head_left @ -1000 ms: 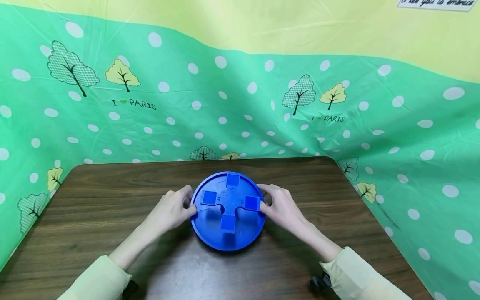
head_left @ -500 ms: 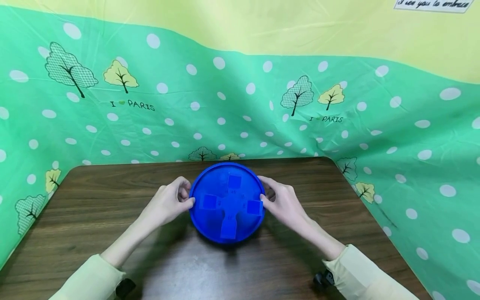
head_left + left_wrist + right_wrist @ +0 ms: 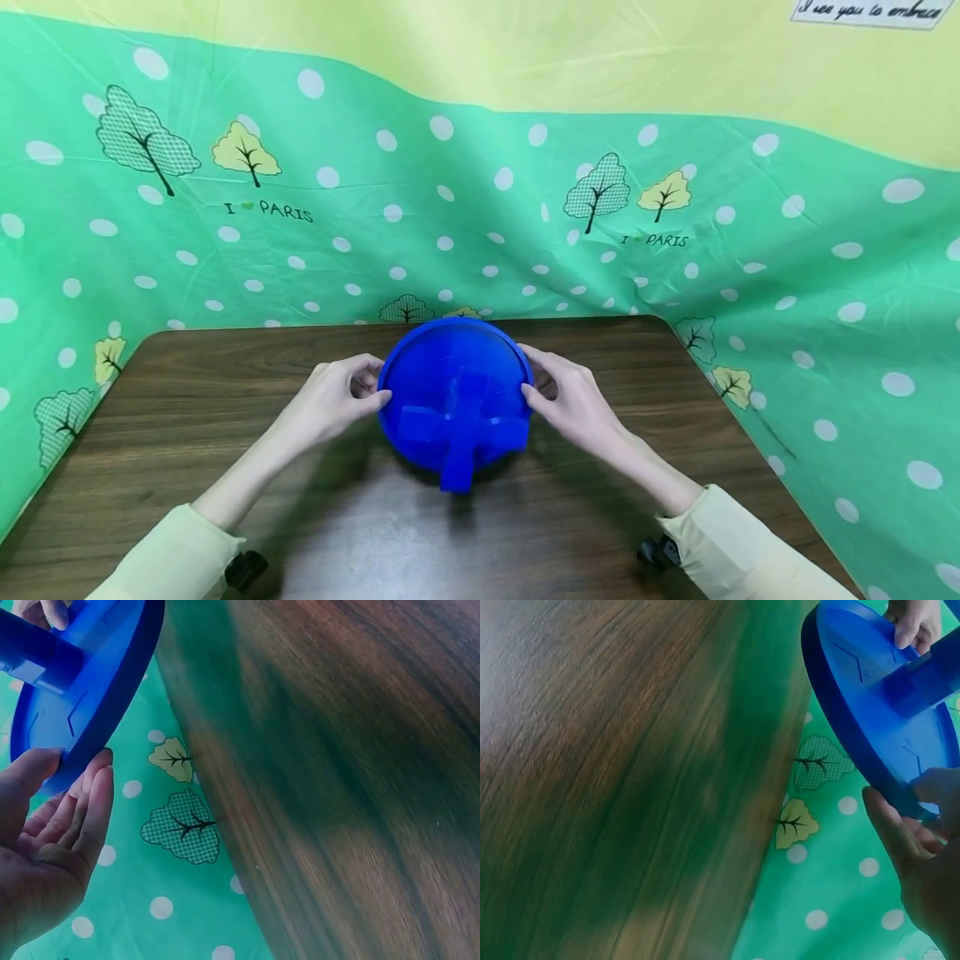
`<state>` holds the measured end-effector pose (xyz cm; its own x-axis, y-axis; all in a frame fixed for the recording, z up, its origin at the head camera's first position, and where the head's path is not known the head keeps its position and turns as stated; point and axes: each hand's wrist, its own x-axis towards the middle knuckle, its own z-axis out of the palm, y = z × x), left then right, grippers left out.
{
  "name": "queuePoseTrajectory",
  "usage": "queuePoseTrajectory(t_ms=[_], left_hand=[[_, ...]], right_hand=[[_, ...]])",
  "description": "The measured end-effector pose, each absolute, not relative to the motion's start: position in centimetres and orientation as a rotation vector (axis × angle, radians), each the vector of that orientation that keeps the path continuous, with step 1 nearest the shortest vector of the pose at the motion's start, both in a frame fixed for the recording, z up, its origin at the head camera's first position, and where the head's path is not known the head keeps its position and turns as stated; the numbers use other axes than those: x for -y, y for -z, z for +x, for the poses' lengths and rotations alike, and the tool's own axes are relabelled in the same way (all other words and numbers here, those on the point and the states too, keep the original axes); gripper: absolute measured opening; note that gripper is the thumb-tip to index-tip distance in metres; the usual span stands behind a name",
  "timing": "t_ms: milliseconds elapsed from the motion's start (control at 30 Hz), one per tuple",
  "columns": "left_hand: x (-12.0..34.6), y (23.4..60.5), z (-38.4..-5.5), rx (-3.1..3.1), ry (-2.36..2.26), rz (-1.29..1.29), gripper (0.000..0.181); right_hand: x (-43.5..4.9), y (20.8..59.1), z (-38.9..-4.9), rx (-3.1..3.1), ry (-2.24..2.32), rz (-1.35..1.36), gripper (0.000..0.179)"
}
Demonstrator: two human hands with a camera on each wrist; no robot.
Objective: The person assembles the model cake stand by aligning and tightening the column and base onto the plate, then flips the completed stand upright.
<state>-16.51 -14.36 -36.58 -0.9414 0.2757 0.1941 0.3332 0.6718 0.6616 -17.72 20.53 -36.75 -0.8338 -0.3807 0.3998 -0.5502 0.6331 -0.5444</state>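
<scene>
A round blue plastic disc (image 3: 442, 354) with a raised rim is tilted toward me over the table. From its middle sticks out a blue post with several flat-ended arms (image 3: 457, 458). My left hand (image 3: 330, 400) pinches the rim on the left, thumb on the inner face and fingers behind, as the left wrist view shows on the disc (image 3: 97, 690). On the opposite side my right hand (image 3: 573, 400) pinches the rim the same way, thumb inside and fingers (image 3: 889, 825) behind. Whether the disc's lower edge touches the table is hidden.
The dark wood-grain table (image 3: 225, 392) has rounded back corners. A green and yellow curtain (image 3: 465, 208) with white dots and printed trees hangs behind and along the sides. Dark devices (image 3: 246, 571) sit at both wrists under the pale sleeves.
The disc has tipped up from nearly flat: its far rim rises and its arms now point toward me. Both hands keep their hold on the rim and shift slightly upward.
</scene>
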Motion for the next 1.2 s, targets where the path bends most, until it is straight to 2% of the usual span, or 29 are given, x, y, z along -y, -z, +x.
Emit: queuePoseTrajectory(t_ms=[500, 1200], left_hand=[[14.95, 36.38, -16.28, 2.649, 1.138, -0.658, 0.018], [15.31, 36.6, -16.62, 2.367, 0.92, -0.871, 0.022]], right_hand=[[-20.79, 36.32, -17.91, 2.5, -1.02, 0.854, 0.052], [-21.29, 35.99, -18.52, 2.369, -0.929, 1.013, 0.029]])
